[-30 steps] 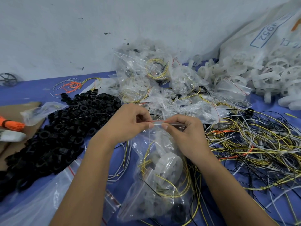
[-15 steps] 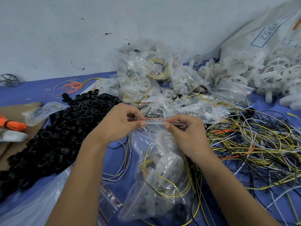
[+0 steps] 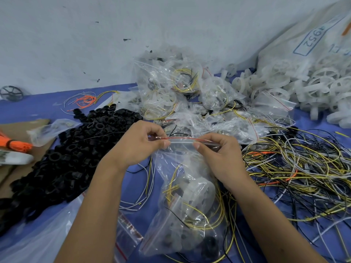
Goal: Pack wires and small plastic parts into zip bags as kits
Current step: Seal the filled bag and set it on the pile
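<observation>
Zip bag: filled kit bag (image 3: pixel 187 204) held up just above the blue surface (image 3: pixel 38 109), nearest the camera; inside show yellow wire loops, a white plastic wheel and a small black part at the bottom.
Left grip: left hand (image 3: pixel 136 147) pinches the red zip strip (image 3: pixel 180 139) at its left end, thumb and forefinger curled tight on it.
Right grip: right hand (image 3: pixel 218 156) pinches the same strip toward its right end, fingers curled round the bag mouth.
Why held so: both pinches stretch the strip taut and level, likely so the seal can be pressed shut along its length; the bag hangs below so the contents stay off the closure.
Step judged: sealing one kit; whether the strip is fully closed cannot be told.
Near left: empty zip bags (image 3: pixel 127 236) lie flat under the left forearm.
Left: heap of black plastic rings (image 3: pixel 62 160) just beside the left wrist; an orange bundle (image 3: pixel 15 145) on cardboard at the edge.
Right: loose tangle of yellow, white and black wires (image 3: pixel 296 171), spreading under the right forearm; strands could snag the bag.
Beyond hands: pile of finished kit bags (image 3: pixel 182 95) against the wall.
Far right: white plastic wheels (image 3: pixel 313 88) spilling from a large sack (image 3: pixel 303 40).
</observation>
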Demonstrator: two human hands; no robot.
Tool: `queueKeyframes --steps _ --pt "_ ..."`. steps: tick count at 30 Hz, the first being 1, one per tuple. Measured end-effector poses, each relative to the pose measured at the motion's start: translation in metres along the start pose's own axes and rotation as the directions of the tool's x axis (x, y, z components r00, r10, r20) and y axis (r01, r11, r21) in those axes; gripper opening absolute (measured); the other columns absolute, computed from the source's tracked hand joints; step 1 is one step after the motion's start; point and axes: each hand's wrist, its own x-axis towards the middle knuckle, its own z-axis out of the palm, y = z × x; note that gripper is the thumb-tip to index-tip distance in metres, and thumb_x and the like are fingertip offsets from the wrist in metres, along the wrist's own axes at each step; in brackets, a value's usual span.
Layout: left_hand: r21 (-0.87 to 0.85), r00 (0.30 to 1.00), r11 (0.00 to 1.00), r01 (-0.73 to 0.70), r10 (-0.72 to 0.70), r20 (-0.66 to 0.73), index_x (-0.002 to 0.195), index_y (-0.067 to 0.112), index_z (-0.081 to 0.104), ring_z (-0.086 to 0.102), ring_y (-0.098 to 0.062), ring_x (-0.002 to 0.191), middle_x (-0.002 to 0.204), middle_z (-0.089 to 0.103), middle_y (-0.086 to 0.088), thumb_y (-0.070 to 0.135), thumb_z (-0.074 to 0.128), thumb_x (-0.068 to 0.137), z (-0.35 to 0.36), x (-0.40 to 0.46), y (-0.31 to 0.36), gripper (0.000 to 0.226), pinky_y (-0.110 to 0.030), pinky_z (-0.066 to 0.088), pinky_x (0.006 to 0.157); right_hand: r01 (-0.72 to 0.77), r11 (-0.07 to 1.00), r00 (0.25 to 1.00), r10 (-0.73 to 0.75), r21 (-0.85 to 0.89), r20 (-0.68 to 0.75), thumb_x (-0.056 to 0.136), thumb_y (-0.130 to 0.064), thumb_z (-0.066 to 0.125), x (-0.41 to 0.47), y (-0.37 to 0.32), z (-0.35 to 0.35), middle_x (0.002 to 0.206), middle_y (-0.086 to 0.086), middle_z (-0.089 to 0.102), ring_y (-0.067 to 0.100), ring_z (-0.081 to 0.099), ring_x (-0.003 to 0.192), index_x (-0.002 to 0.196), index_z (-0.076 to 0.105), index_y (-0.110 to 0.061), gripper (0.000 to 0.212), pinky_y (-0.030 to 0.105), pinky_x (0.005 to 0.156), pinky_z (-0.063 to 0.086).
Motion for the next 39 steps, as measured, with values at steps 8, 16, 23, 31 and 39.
queueKeyframes --steps 8,16,23,31,39 --pt "-0.056 0.995 0.994 0.097 -0.097 -0.011 0.081 0.008 0.077 0.059 -0.020 0.068 0.073 0.070 -0.018 0.009 0.080 0.088 -0.011 -0.004 -0.010 0.007 -0.039 0.049 0.071 -0.001 1.000 1.000 0.000 -0.011 -0.009 0.086 -0.014 0.079 0.000 0.000 0.001 0.074 -0.011 0.075 -0.001 0.066 0.070 0.079 0.077 -0.024 0.012 0.012 0.064 0.048" --pt "-0.011 0.998 0.999 0.049 -0.049 -0.044 0.080 0.010 0.077 0.062 -0.013 0.068 0.074 0.072 -0.013 0.007 0.080 0.087 -0.013 -0.005 -0.008 0.008 -0.035 0.051 0.072 -0.014 1.000 1.000 0.014 -0.018 -0.019 0.086 -0.015 0.079 0.001 0.003 0.003 0.076 -0.013 0.075 -0.001 0.068 0.073 0.078 0.077 -0.026 0.013 0.013 0.066 0.049" --pt "-0.162 0.988 0.980 0.115 -0.129 -0.081 0.078 0.011 0.076 0.065 -0.021 0.068 0.071 0.073 -0.010 0.003 0.079 0.085 -0.023 -0.013 -0.013 0.010 -0.039 0.055 0.074 -0.032 0.999 0.999 0.032 0.003 -0.035 0.085 -0.014 0.080 0.002 0.004 0.003 0.075 -0.013 0.075 -0.003 0.067 0.072 0.080 0.078 -0.022 0.009 0.010 0.065 0.046" --pt "-0.098 0.997 0.994 0.054 -0.058 -0.041 0.083 0.005 0.074 0.062 -0.010 0.066 0.067 0.070 0.003 0.004 0.076 0.088 -0.023 -0.011 -0.012 0.006 -0.020 0.052 0.069 -0.043 0.999 0.998 0.044 0.032 -0.040 0.085 -0.013 0.080 0.001 0.003 0.003 0.075 -0.013 0.075 -0.004 0.067 0.071 0.078 0.076 -0.023 0.013 0.009 0.064 0.046" --pt "-0.048 0.999 0.999 0.024 -0.026 -0.035 0.078 0.005 0.075 0.057 -0.011 0.063 0.067 0.065 -0.003 0.003 0.079 0.087 -0.014 -0.007 -0.011 0.010 -0.028 0.047 0.068 -0.043 0.998 0.999 0.045 0.045 -0.026 0.085 -0.011 0.080 0.000 0.001 0.002 0.075 -0.012 0.075 -0.004 0.067 0.070 0.079 0.077 -0.022 0.012 0.009 0.063 0.046"
